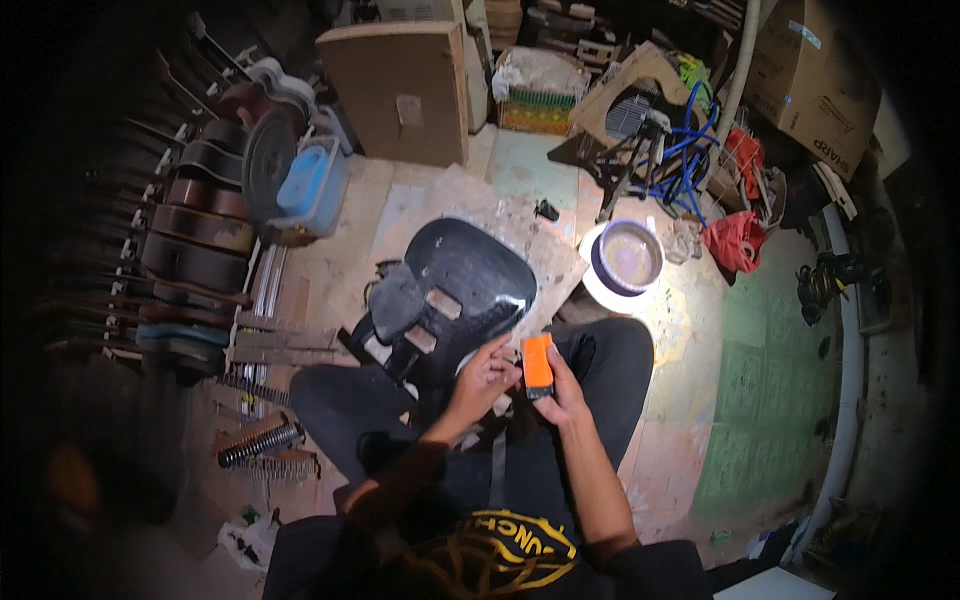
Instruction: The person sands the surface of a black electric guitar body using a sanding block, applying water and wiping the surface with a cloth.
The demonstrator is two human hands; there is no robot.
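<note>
My right hand (566, 392) is closed around a small orange block (537, 363) with a dark lower end, held upright above my lap. Just left of it my left hand (484, 384) is open, its fingers apart and close to the block; nothing shows in its grip. In front of my crossed legs lies a glossy black guitar body (475, 265) with two rectangular cutouts. A dark grey cloth-like piece (397, 302) rests over its left side. The guitar body's near end is partly hidden behind my left hand.
A basin of cloudy liquid (631, 257) stands right of the guitar body. Several guitars (205, 225) line the left side, by a blue container (305, 180). Tangled blue hose (688, 150) and a red bag (734, 242) lie far right. Metal springs (262, 445) lie left of my knee.
</note>
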